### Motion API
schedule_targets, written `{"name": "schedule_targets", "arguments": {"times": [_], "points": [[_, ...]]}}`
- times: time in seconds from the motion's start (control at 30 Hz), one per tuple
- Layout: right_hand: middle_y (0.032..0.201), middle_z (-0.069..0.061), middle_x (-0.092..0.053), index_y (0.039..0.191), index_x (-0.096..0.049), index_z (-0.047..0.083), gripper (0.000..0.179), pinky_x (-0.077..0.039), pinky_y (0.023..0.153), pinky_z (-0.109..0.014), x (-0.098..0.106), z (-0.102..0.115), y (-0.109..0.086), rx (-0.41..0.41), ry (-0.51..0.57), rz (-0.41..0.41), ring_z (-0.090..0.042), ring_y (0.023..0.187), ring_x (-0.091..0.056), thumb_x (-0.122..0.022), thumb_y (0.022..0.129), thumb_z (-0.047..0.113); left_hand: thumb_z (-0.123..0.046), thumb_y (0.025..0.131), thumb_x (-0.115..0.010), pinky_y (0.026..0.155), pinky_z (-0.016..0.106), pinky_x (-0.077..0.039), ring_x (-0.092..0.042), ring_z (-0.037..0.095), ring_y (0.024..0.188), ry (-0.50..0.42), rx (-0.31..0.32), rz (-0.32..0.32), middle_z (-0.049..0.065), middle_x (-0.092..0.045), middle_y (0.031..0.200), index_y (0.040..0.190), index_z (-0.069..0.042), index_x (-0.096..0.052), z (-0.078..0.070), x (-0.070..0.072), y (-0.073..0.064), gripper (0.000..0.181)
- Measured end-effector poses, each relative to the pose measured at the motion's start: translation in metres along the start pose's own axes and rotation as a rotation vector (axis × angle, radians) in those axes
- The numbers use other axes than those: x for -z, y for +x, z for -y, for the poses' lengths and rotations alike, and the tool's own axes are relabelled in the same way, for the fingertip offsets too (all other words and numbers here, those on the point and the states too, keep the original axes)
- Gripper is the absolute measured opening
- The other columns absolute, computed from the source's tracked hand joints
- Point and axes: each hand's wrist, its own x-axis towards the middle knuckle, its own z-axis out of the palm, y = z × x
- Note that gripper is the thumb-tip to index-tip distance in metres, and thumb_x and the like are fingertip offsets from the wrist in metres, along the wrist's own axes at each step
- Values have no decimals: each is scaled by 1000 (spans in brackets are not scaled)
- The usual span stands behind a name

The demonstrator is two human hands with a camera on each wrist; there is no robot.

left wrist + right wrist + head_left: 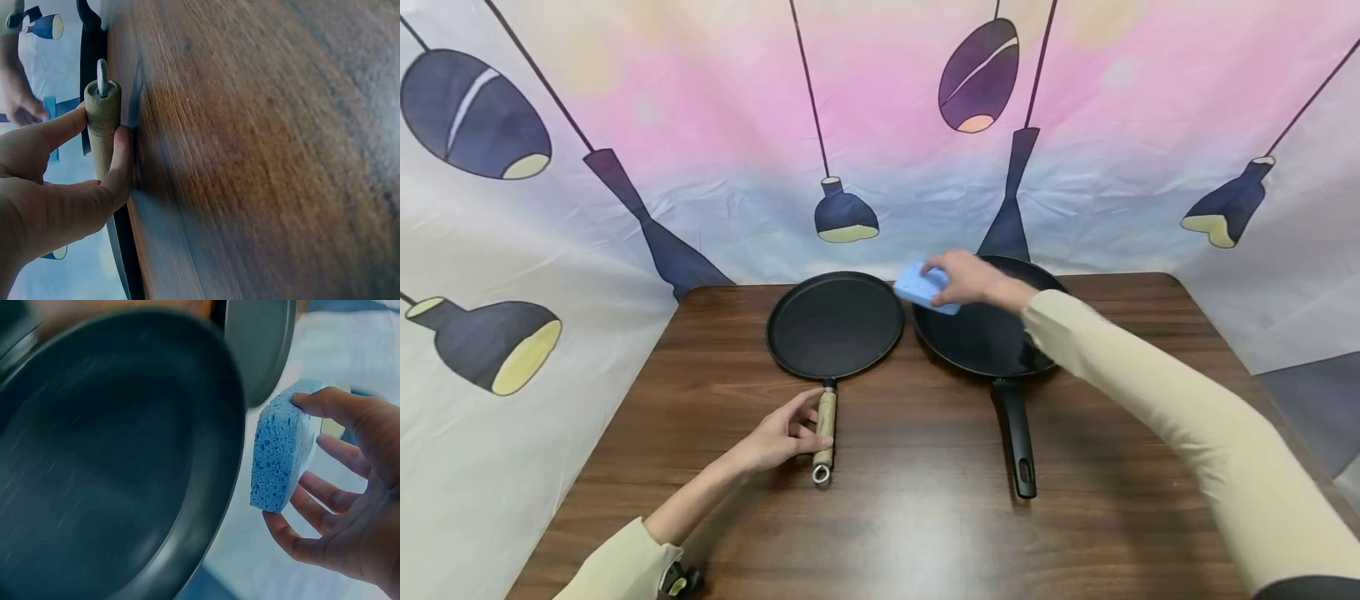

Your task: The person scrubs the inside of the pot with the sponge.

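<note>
My left hand (pixel 782 433) grips the wooden handle (pixel 103 122) of a flat, round black pan (pixel 835 325), thumb on one side and fingers on the other. The pan lies on the table, its handle toward me, a metal ring at the end. In my right hand (pixel 970 277) is a blue sponge (pixel 275 453), pinched between thumb and fingers. That hand is over the left part of a larger, deeper black frying pan (pixel 992 333); the right wrist view shows the sponge apart from that pan's rim. The frying pan's black handle (pixel 1017 442) points toward me.
Both pans stand side by side on a dark brown wooden table (pixel 910 517), near its back edge. Behind the table hangs a cloth backdrop (pixel 730 108) printed with hanging lamps. A small black object (pixel 681 579) shows at the left sleeve's cuff.
</note>
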Motion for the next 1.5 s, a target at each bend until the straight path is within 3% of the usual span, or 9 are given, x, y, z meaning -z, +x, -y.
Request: {"name": "schedule_targets", "arguments": {"times": [0.17,0.27,0.4,0.57,0.73,1.0,1.27,1.4,1.5], "points": [[147,-17,-55,143,-59,12,56,-48,112,-47,-21,47,44,64,-56,120,-33,134,-53,-77,91,23,-15,93,-77,68,25,-56,-70,23,99,0,-4,-14,30,-50,133,159,2,-27,5,3,-5,85],[151,-13,-53,145,-57,14,57,-47,114,-44,-32,65,61,83,-68,186,-30,137,-50,-77,92,21,-15,93,-77,68,25,-56,-70,24,100,-8,-19,-5,30,-50,132,159,2,-27,6,1,-3,85],[155,-11,-47,148,-53,17,60,-49,110,-42,-50,74,77,63,-61,239,-28,138,-48,-76,93,17,-16,93,-76,67,23,-56,-71,23,99,6,-50,15,31,-51,133,159,3,-27,6,-1,0,84],[159,-10,-43,148,-54,19,58,-52,106,-39,-75,70,94,-18,-65,232,-27,140,-48,-74,95,12,-17,94,-76,66,22,-55,-71,21,97,32,-72,23,31,-52,135,158,3,-28,4,0,2,83],[158,-3,-48,142,-62,23,52,-54,104,-36,-88,66,100,-87,-33,184,-25,144,-47,-75,94,10,-17,93,-77,66,21,-54,-71,15,93,39,-69,11,29,-53,132,159,2,-29,4,2,2,83],[158,-2,-49,142,-61,27,50,-55,86,-33,-92,64,95,-106,-44,176,-26,140,-52,-72,96,12,-17,93,-77,64,20,-53,-72,15,91,72,-69,-1,30,-55,130,158,1,-31,4,0,4,81],[159,-1,-48,142,-61,31,50,-54,89,-33,-92,65,97,-118,-66,192,-26,143,-49,-74,96,16,-15,95,-75,63,20,-53,-74,21,91,99,-123,6,31,-57,127,156,7,-30,3,2,0,79],[158,-1,-48,140,-63,32,49,-54,89,-34,-89,62,91,-95,-73,231,-28,141,-50,-77,94,23,-13,95,-74,62,21,-54,-74,22,91,101,-111,1,31,-57,126,157,6,-30,5,-1,2,78],[156,-1,-51,138,-65,32,49,-55,99,-35,-85,62,87,-56,-74,252,-25,139,-52,-80,91,27,-12,95,-74,62,22,-55,-74,21,91,87,-95,-10,31,-56,127,157,5,-30,7,-1,3,78]]}}
